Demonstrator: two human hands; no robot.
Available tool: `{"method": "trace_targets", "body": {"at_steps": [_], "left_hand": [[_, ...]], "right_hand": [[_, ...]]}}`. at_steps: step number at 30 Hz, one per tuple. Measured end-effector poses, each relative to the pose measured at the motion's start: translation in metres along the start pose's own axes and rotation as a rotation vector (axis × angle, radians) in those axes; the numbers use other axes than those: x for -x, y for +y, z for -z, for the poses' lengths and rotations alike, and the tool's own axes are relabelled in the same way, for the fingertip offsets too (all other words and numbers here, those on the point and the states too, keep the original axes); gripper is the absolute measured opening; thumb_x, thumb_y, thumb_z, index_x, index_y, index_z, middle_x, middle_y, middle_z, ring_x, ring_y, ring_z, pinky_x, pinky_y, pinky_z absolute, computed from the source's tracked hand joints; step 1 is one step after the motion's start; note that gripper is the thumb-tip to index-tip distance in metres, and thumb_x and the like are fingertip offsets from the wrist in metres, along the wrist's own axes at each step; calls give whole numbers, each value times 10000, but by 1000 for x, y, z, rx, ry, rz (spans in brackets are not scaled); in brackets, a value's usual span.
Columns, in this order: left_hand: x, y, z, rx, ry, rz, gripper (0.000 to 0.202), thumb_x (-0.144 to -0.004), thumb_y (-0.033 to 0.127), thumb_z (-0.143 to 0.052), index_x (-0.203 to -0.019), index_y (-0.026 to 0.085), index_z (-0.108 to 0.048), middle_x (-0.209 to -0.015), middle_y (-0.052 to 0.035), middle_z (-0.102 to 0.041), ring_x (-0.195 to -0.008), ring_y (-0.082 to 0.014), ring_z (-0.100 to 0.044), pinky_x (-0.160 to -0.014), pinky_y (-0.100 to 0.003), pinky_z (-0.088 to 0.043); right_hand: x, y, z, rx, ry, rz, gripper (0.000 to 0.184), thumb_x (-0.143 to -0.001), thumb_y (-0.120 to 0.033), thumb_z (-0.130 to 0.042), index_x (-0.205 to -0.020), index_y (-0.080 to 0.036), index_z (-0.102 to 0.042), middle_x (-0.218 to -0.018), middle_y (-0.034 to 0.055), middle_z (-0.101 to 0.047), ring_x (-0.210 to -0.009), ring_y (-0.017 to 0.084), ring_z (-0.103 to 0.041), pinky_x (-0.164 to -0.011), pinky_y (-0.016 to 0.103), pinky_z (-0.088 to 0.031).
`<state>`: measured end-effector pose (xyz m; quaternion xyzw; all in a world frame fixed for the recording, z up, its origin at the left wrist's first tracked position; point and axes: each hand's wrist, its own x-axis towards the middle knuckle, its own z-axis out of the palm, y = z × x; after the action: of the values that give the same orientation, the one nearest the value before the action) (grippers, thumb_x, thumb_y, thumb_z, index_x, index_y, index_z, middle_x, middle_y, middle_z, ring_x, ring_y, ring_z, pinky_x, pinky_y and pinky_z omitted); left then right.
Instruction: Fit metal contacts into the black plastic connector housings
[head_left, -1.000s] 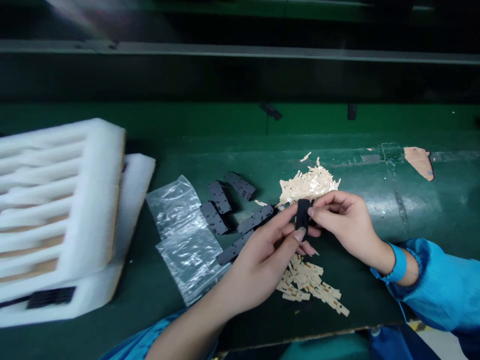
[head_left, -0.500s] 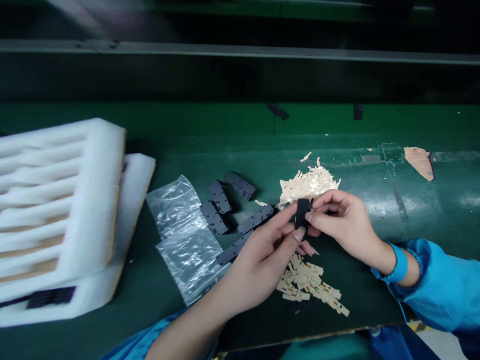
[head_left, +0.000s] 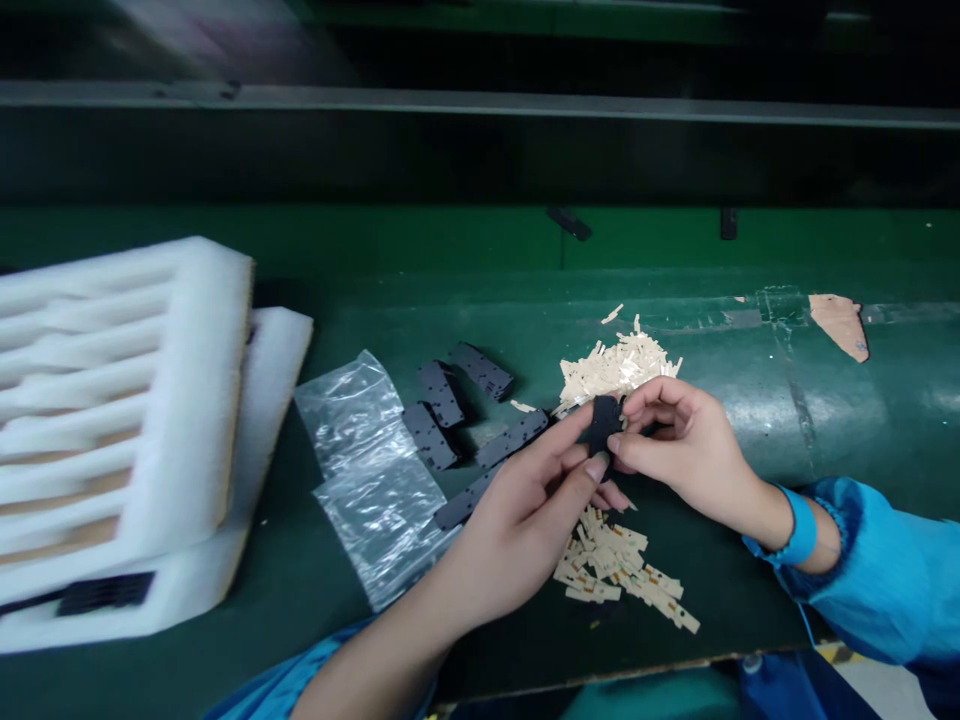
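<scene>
Black plastic piece (head_left: 602,422), upright a second ago, now tilted and half hidden; the right hand's fingers have curled closer over its top. Left hand (head_left: 525,520) reaches in from 7 o'clock, thumb and forefinger pinched on the piece's lower end; right hand (head_left: 686,445) comes from 4 o'clock, fingertips closed on the upper end, possibly pressing something small onto it. Piece is held just above the green bench (head_left: 750,580), between two heaps of thin tan slips, one at 12 o'clock (head_left: 619,365), one at 6 o'clock (head_left: 619,570); flat matte black strips (head_left: 439,420), crinkled clear bags (head_left: 367,470) and a ribbed white foam tray (head_left: 112,400) lie toward 9 o'clock.
</scene>
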<state>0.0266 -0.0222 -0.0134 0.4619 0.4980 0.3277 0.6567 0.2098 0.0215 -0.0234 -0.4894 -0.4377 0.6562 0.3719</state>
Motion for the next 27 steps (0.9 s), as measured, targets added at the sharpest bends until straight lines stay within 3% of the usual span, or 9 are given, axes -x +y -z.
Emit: {"method": "trace_targets", "body": {"at_steps": [4,8,11,16,22,24,27], "left_hand": [[-1,0,0,33,4,-12,586,-1030,272,-595,-1559,81,-430,-829,-47,-788,-784,-190,-767,-820,-328,-636],[0,0,1,86,-5,-12,567,-1034,254,-598,-1555,95,-441,-927,-70,-790,-768,-174,-763,-777,-307,-641],[1,1,4,97,-58,-34,500,-1047,242,-586,-1531,144,-511,-927,-56,-774,-755,-159,-755,-732,-280,-631],[1,2,9,150,-143,-77,466,-1061,253,-583,-1524,216,-552,-902,-37,-756,-666,-132,-715,-667,-266,-604],[-2,-4,6,172,-51,-77,490,-1039,335,-634,-1510,213,-577,-845,-22,-714,-642,-143,-695,-652,-293,-608],[-3,-3,6,184,-53,-58,497,-1035,351,-642,-1509,214,-583,-816,-15,-700,-609,-128,-663,-619,-272,-581],[-5,1,9,280,-157,23,513,-1043,392,-622,-1517,198,-581,-705,7,-640,-492,-83,-539,-500,-214,-460]], "right_hand": [[0,-1,2,87,-9,7,286,-660,-173,-806,-876,-215,-622,-761,-27,-643,-703,147,-632,-598,275,-476],[-3,-2,5,2,-67,-3,255,-737,-243,-826,-871,-220,-610,-715,-35,-650,-643,139,-632,-615,291,-505],[-5,-3,7,-57,-81,12,195,-792,-308,-817,-803,-200,-654,-752,-6,-694,-650,124,-627,-628,280,-512],[-6,-4,9,-75,-96,-43,238,-759,-342,-875,-750,-193,-689,-739,-4,-700,-632,115,-601,-588,251,-500],[-3,-4,7,-47,-156,40,319,-813,-443,-851,-681,-213,-674,-625,-20,-657,-588,130,-590,-601,283,-511],[-3,-3,7,-38,-166,59,334,-795,-453,-870,-677,-213,-670,-617,-22,-655,-577,131,-587,-591,286,-501],[-8,-1,13,-29,-191,91,318,-751,-432,-908,-699,-201,-695,-702,-8,-696,-607,123,-589,-600,279,-485]]}}
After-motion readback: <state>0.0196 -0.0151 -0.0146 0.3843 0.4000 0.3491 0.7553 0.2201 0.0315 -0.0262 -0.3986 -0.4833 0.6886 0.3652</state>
